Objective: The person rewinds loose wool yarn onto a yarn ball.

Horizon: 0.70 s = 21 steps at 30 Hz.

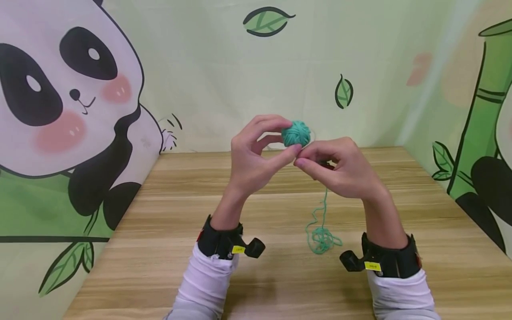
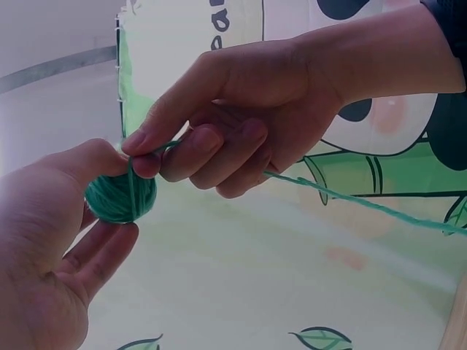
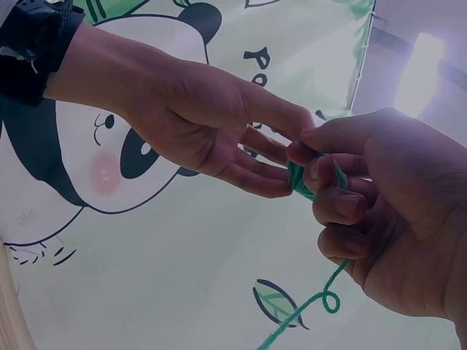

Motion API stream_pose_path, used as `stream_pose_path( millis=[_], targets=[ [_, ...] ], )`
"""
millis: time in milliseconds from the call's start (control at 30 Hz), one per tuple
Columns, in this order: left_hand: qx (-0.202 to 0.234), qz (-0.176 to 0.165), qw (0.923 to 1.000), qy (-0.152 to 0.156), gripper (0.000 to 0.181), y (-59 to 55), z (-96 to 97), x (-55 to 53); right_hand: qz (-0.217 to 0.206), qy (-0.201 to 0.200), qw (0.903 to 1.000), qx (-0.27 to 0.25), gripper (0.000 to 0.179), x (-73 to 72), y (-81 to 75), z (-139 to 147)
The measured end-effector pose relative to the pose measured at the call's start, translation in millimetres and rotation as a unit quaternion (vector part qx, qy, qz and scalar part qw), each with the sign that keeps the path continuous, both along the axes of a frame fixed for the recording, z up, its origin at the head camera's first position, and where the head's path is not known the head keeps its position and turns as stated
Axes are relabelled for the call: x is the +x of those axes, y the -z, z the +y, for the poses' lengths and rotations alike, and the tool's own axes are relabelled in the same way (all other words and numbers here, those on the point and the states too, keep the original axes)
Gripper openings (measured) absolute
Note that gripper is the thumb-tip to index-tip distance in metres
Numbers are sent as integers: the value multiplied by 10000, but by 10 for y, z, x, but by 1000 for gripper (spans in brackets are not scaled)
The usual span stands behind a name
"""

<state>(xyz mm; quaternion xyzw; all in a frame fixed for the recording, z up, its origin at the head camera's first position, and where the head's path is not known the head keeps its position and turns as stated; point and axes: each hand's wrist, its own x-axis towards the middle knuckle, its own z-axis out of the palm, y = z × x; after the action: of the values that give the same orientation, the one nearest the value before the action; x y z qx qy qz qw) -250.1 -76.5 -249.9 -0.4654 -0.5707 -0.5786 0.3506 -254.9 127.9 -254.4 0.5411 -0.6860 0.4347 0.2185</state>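
Observation:
A small ball of teal yarn is held up above the table between the thumb and fingers of my left hand. Close against its right side, my right hand pinches the yarn strand between thumb and forefinger, its other fingers curled over the strand. In the left wrist view the strand crosses the ball and comes out below the right hand. From that hand the strand hangs down to a loose tangle of yarn on the table. The right wrist view shows the ball partly hidden by fingers.
The wood-grain table stretches under both arms to a backdrop printed with pandas, leaves and bamboo. Its side panels stand left and right. Each wrist wears a black strap with a small camera.

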Motion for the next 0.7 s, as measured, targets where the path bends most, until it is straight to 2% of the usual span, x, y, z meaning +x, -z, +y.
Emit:
stream_pose_path(
  millis=[200,300,433,533,700],
  targets=[
    [7,73,10000,-26,40,116,-17,-172,28,-110,9999,-62,9,8,-1,15],
    [-6,61,9999,-94,38,61,-16,-85,26,-150,9996,-238,6,15,-8,23],
    [-18,47,9999,-135,36,-11,-11,22,-15,-217,9977,-646,29,16,-18,17],
    [-30,2,9999,-105,36,-20,-9,29,-27,-219,9950,-978,39,21,-31,11],
    [-126,-171,9998,30,36,-16,-6,27,-2,-153,9902,-1387,40,33,-45,13]
  ],
)
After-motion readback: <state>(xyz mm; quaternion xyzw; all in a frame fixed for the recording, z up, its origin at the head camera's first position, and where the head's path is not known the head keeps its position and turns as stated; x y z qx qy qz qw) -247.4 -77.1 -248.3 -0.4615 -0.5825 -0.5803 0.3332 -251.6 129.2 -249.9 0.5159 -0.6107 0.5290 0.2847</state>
